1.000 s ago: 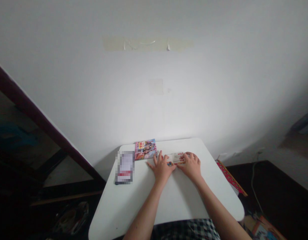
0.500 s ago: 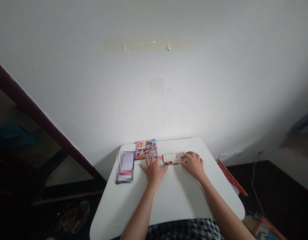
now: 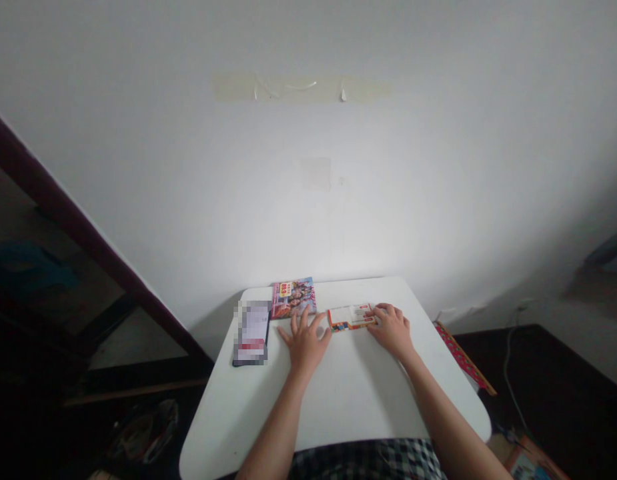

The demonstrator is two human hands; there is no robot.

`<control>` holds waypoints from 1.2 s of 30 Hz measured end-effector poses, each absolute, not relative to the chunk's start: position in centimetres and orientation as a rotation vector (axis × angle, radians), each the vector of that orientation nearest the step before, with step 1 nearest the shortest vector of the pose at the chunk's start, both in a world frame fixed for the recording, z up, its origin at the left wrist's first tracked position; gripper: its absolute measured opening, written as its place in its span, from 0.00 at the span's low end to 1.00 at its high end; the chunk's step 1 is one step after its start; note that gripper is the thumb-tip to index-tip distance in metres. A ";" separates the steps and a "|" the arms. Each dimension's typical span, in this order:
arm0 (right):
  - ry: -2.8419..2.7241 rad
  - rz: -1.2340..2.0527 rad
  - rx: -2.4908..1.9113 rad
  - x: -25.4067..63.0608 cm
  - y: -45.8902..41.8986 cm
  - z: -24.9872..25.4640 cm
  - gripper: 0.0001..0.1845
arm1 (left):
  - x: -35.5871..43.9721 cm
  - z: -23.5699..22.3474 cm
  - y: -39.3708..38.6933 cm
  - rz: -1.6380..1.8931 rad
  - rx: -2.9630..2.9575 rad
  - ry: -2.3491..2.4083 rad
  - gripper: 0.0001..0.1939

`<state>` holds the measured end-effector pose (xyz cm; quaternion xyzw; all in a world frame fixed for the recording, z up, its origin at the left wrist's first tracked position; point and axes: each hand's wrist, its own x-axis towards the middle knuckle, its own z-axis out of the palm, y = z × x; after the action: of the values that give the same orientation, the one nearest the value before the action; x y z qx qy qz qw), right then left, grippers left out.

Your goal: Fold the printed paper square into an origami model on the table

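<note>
A small folded paper leaflet (image 3: 345, 317), white with orange-red edging, lies on the white table (image 3: 338, 387). My right hand (image 3: 389, 329) is on its right end, fingers bent over the paper and partly hiding it. Just left of the leaflet, my left hand (image 3: 308, 341) rests with its fingers spread and holds nothing. Its fingertips are by the lower edge of a colourful printed flyer (image 3: 293, 297), which lies flat near the wall. Further left is a phone (image 3: 251, 333) with a blurred screen.
The wall (image 3: 308, 220) rises straight behind the table, with old tape (image 3: 301, 87) on it. At the left stands a dark-red frame edge (image 3: 88, 220). A power cord (image 3: 508, 380) hangs at the right, and a bag-like bundle (image 3: 145, 430) sits on the floor at left.
The leaflet and my right hand have shifted slightly to the right. My left hand has drawn a little to the left, its fingers still spread.
</note>
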<state>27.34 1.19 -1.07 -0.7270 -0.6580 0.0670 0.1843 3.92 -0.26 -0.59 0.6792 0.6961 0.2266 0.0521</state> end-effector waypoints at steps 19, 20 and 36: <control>-1.957 0.253 -1.952 29.1 2.0 -1.4 0.17 | 4.1 -1.3 -0.2 0.649 2.143 2.126 0.20; -1.957 0.273 -1.952 29.3 2.2 -1.6 0.17 | 4.1 -1.3 -0.2 0.644 2.147 2.127 0.19; -2.140 0.316 -1.674 29.7 1.2 -1.5 0.29 | 3.8 -1.1 -0.1 0.611 2.218 1.966 0.29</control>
<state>29.66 1.21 -1.50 -0.5994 -0.7663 0.1132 0.2017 3.77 -0.14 -1.10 0.7317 0.6486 0.2015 0.0576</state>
